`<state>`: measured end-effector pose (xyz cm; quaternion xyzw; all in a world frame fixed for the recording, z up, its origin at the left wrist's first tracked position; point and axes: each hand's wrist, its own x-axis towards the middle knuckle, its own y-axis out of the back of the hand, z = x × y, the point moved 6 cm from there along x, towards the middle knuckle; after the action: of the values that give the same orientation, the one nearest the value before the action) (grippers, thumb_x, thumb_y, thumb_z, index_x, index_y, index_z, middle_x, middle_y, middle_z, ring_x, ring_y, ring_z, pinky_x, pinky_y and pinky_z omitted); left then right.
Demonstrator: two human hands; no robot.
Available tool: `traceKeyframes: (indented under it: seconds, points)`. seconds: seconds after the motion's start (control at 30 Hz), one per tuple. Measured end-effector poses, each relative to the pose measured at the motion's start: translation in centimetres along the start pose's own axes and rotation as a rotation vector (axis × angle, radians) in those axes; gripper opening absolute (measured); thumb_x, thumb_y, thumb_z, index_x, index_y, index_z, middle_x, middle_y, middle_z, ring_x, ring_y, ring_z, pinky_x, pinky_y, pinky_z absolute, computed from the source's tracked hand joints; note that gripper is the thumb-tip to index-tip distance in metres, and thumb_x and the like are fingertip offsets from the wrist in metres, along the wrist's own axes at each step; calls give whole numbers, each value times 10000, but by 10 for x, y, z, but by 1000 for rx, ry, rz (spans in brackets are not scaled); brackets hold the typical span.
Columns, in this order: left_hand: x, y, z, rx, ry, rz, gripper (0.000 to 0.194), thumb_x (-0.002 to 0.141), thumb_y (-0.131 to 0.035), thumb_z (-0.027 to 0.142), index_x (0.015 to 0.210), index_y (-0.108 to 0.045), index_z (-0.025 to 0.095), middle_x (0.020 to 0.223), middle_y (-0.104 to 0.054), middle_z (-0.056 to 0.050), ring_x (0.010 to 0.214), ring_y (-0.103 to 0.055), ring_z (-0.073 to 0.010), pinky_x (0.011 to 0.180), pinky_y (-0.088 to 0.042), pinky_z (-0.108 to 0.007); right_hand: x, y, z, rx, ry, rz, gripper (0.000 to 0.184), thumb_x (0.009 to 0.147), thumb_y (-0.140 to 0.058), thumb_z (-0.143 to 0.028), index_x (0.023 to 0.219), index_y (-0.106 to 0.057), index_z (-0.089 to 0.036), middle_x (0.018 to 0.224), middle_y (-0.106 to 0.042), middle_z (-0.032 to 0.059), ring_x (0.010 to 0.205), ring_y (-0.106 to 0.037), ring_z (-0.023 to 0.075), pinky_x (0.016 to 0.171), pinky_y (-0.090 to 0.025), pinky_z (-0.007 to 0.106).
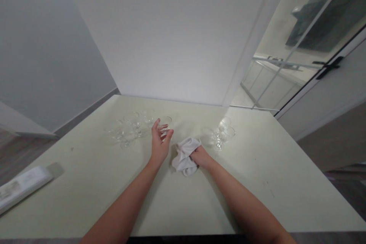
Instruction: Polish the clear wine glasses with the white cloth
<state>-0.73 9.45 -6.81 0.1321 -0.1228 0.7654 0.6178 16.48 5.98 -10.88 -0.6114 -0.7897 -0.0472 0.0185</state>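
Note:
My left hand [160,141] has its fingers and thumb curved around a clear glass [167,121], whose round rim shows above the fingertips. The lower part of that glass is hard to make out. In my right hand [201,156] is a crumpled white cloth [185,156], bunched in front of the fingers and hiding most of them. The cloth hangs just over or rests on the table, to the right of my left hand.
Several clear stemmed glasses [126,129] stand grouped on the left of the pale table [177,213]. A few more glasses [224,131] stand right of the cloth. A white box-like object [25,185] lies at the left edge. A white wall [171,45] rises behind the table.

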Motion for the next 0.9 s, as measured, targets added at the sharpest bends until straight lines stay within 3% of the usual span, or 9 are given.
traceKeyframes:
  seconds: [0.3, 0.4, 0.53, 0.63, 0.7, 0.8, 0.9]
  points:
    - [1, -5, -9, 18, 35, -38, 628, 785, -736, 399, 1311, -434, 242, 1208, -593, -98, 962, -639, -168, 817, -534, -327, 0, -4, -10, 21, 16, -20, 277, 755, -707, -390, 951, -737, -198, 971, -764, 47, 1029, -675, 239, 1051, -452, 463]
    - [0, -4, -3, 64, -21, -25, 592, 776, -745, 384, 1265, -452, 228, 1200, -602, -104, 940, -651, -171, 837, -540, -363, 1, -4, -7, 26, 18, -28, 243, 768, -693, -355, 943, -737, -193, 1001, -758, 48, 1010, -677, 223, 1043, -458, 438]
    - [-1, 3, 23, 52, -207, 44, 618, 709, -801, 330, 1214, -459, 234, 1221, -566, -92, 966, -652, -176, 788, -570, -342, 2, -4, 0, 7, 21, -44, 273, 765, -684, -330, 996, -720, -189, 1047, -747, 46, 976, -676, 208, 1010, -478, 411]
    - [-3, 14, 52, -1, -353, 184, 627, 664, -823, 289, 1166, -453, 235, 1142, -554, -52, 931, -637, -150, 730, -578, -290, 2, -7, -1, -20, 85, -97, 235, 767, -659, -288, 967, -721, -183, 994, -749, 31, 943, -671, 198, 963, -501, 374]
    - [-6, 14, 73, -34, -412, 205, 644, 660, -820, 270, 1180, -440, 242, 1130, -548, -44, 930, -630, -144, 740, -578, -290, 0, -11, -4, -61, 136, -147, 200, 770, -629, -250, 935, -720, -181, 948, -749, 21, 919, -665, 192, 928, -514, 349]
    - [-12, -3, 102, -21, -388, 62, 644, 679, -809, 276, 1217, -456, 243, 1153, -570, -61, 1002, -634, -180, 797, -568, -326, -2, -15, -10, -143, 197, -180, 214, 770, -583, -193, 944, -707, -182, 952, -742, 19, 936, -655, 197, 930, -510, 348]
    - [-27, -39, 118, 87, -266, -206, 575, 724, -788, 312, 1225, -515, 236, 1171, -624, -83, 1069, -631, -221, 836, -539, -352, 0, -17, -14, -210, 195, -93, 264, 732, -588, -147, 977, -683, -178, 1004, -733, 44, 1012, -634, 237, 949, -500, 378]
